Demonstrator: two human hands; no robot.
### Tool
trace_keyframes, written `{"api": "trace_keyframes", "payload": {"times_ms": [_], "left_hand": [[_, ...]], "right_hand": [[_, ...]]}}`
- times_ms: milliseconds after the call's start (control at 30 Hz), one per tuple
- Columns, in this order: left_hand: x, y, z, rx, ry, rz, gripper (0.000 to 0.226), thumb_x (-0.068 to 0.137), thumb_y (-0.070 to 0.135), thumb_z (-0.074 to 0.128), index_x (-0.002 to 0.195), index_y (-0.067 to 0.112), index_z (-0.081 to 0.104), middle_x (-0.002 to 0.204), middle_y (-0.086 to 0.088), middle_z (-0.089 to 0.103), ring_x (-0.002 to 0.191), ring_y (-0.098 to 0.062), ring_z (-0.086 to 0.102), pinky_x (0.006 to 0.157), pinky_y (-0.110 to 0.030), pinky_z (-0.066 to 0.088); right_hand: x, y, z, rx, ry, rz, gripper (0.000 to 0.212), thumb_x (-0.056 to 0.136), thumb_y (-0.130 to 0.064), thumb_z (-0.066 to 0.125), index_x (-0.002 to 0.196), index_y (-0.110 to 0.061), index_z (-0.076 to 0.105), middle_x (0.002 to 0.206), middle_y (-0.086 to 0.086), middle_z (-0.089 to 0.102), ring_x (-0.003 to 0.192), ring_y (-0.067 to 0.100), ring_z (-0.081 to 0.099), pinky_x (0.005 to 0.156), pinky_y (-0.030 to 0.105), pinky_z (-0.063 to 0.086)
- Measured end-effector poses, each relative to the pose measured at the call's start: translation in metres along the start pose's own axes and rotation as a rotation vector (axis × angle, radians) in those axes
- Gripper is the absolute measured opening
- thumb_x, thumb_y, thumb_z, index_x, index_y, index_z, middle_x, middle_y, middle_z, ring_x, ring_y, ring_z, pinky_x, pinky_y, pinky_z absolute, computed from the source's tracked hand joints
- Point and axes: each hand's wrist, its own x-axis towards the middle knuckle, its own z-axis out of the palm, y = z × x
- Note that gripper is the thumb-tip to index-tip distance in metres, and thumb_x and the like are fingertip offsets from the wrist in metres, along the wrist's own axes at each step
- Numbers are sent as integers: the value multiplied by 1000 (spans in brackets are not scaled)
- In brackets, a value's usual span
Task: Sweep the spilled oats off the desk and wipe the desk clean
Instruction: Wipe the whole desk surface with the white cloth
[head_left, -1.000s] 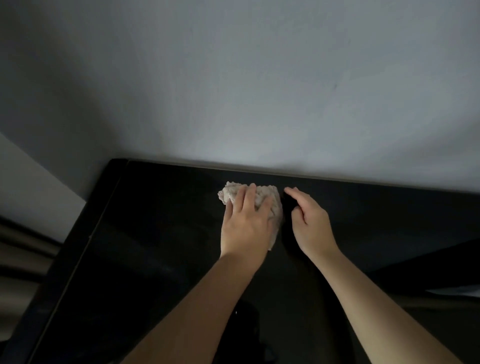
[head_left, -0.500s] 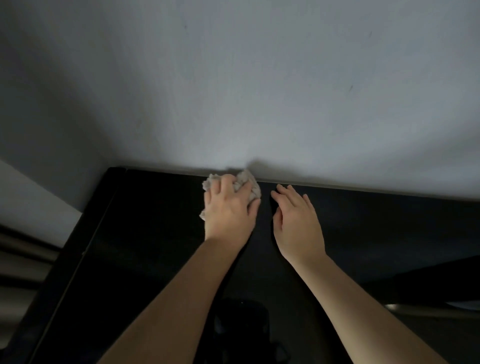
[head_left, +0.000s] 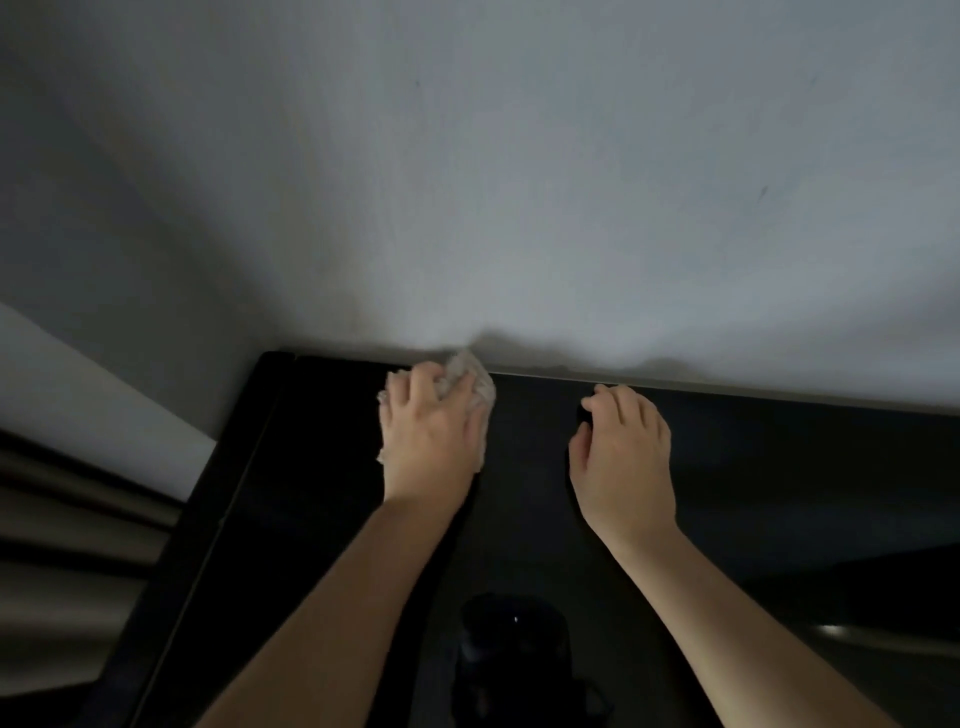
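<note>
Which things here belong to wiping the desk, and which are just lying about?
Job: crumpled cloth, gripped by the left hand; black desk; right hand, holding nothing. No oats show.
Lying about: dark round object nearest the person, too dim to identify.

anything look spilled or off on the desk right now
Nothing stands out. No oats show on the dark desk, though the light is dim and small flakes could be hidden. The crumpled cloth is bunched at the desk's back edge against the wall, which fits wiping.
</note>
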Motion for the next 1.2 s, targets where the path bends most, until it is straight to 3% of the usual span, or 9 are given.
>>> {"api": "trace_keyframes", "payload": {"times_ms": [100,300,500,633,733,833,967,1100,1200], "left_hand": [[4,-41,-10,116,-8,59,24,87,27,55,102,16,70,105,-16,56,87,-38,54,71,-47,49],[24,-105,-23,164,7,-502,27,91,25,57,107,5,67,113,-25,50,97,-45,47,79,-50,40],[19,-68,-13,130,-58,-83,35,91,35,44,106,16,69,109,-16,55,91,-38,51,73,-46,44],[26,-74,-15,108,-20,-500,32,93,33,47,107,13,68,116,-19,51,101,-41,47,83,-49,40],[9,-13,-7,81,-29,-137,34,87,34,44,101,17,69,103,-16,56,87,-37,52,73,-44,44],[-3,-11,-9,8,-83,161,37,87,36,43,107,21,70,108,-10,57,94,-32,54,80,-47,47],[14,-16,-2,51,-45,-177,27,88,34,58,109,22,69,112,-11,54,101,-36,50,87,-52,44],[-7,19,-6,22,-134,192,36,81,41,67,112,23,66,109,-9,56,98,-31,53,83,-48,48],[0,-22,-25,122,-140,139,30,78,31,72,107,23,68,101,-11,57,84,-35,55,67,-43,48]], "right_hand": [[1,0,0,12,-10,7,27,92,-19,53,117,-11,60,122,7,58,121,25,51,107,41,36],[1,-3,2,-7,16,18,25,90,-17,56,115,-10,60,118,9,59,117,27,53,104,42,39],[1,1,0,6,-26,22,29,92,-18,55,119,-11,60,126,7,58,125,26,49,109,43,34],[2,0,1,-11,-3,27,26,90,-15,58,115,-11,61,121,8,58,121,27,50,106,44,37],[1,0,0,-12,-20,24,26,91,-15,57,116,-12,60,122,7,56,122,26,48,107,43,35],[1,1,-3,-4,-38,31,29,92,-16,55,120,-12,59,127,7,56,128,25,45,111,43,32],[1,1,-2,7,-21,31,28,92,-16,54,119,-11,59,124,7,55,124,25,46,109,40,32],[2,1,-6,6,-49,27,32,92,-17,54,124,-12,57,128,6,54,128,24,43,111,39,29],[1,1,-8,21,-57,33,32,93,-16,52,124,-10,58,130,8,54,130,26,43,112,41,28]]}}
